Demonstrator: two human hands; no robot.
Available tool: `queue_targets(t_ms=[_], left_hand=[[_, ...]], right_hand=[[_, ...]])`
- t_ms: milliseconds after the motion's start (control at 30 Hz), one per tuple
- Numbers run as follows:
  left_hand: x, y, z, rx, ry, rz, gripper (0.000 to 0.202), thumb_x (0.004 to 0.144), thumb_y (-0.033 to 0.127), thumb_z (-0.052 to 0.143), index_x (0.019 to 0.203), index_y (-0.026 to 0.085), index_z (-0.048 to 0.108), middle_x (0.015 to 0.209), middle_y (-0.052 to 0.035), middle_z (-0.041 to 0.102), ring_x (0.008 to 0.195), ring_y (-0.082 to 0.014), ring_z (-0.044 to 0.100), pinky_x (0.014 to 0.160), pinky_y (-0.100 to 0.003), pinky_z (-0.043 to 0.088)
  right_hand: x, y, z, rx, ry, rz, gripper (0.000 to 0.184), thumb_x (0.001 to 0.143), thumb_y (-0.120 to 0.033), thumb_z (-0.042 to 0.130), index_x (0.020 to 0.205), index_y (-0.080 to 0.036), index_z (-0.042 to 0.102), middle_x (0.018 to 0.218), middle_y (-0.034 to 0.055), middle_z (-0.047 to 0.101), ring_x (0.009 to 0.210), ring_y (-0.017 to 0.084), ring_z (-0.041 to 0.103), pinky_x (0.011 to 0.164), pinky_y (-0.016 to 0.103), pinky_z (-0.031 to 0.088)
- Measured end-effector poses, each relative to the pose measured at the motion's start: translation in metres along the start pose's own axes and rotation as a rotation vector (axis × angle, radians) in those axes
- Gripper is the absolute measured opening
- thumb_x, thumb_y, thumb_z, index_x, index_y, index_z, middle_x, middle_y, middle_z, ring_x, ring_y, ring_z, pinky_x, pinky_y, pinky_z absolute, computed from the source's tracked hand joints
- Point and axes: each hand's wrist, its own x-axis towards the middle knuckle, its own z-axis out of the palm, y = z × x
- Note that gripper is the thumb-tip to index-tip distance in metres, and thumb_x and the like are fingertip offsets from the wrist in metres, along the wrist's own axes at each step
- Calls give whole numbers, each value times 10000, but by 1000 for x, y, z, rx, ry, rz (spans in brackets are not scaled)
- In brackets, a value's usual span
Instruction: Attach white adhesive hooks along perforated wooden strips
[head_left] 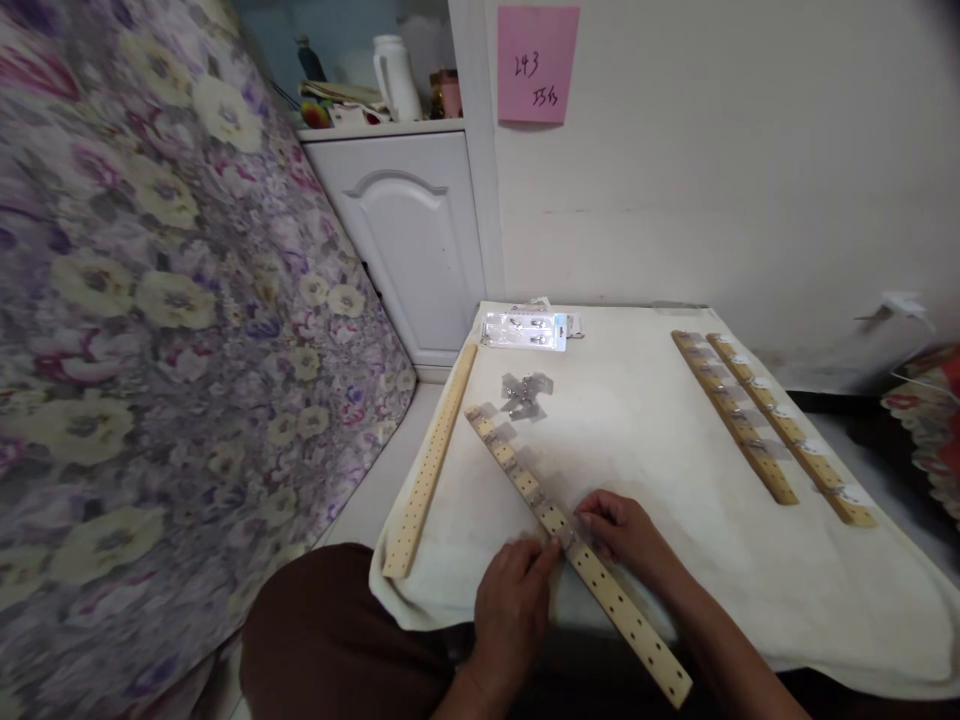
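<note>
My left grip (514, 598) holding a long, pale, hole-dotted wooden strip (616, 605), right grip (621, 530) narrow at its edge, on what I can't tell, grey translucent pieces (526, 394) beyond

Left hand (514, 590) and right hand (626, 530): bare. Forearms (709, 615) behind them: uncovered as far as visible. Leg (337, 640), left of the left hand: plain brown cloth, rounded over the knee, weave indistinct.
</note>
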Motion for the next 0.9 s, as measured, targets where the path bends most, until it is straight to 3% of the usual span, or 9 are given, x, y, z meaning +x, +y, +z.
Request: queue_targets(t_ms=[200,667,900], left_hand=[[0,0,1,-8,-33,-28,433,876,108,373,1249,285,504,893,-29,591,800,-171,523,686,-287,459],[2,1,0,8,20,-7,410,876,116,380,1226,274,524,861,-29,591,772,-170,516,658,-276,441],[4,3,-2,70,-44,-30,356,906,157,368,1189,267,553,826,-24,579,751,-174,505,646,-280,428]], right_hand=[[0,0,-1,11,-7,2,109,764,-278,534,718,-181,553,493,-76,467,349,63,386,379,203,286],[-2,0,0,-46,17,-17,79,766,-240,514,726,-180,546,528,-72,472,379,67,412,403,202,309],[-5,0,2,-190,66,-89,106,762,-283,572,799,-184,580,607,-38,531,553,111,497,519,221,383]])
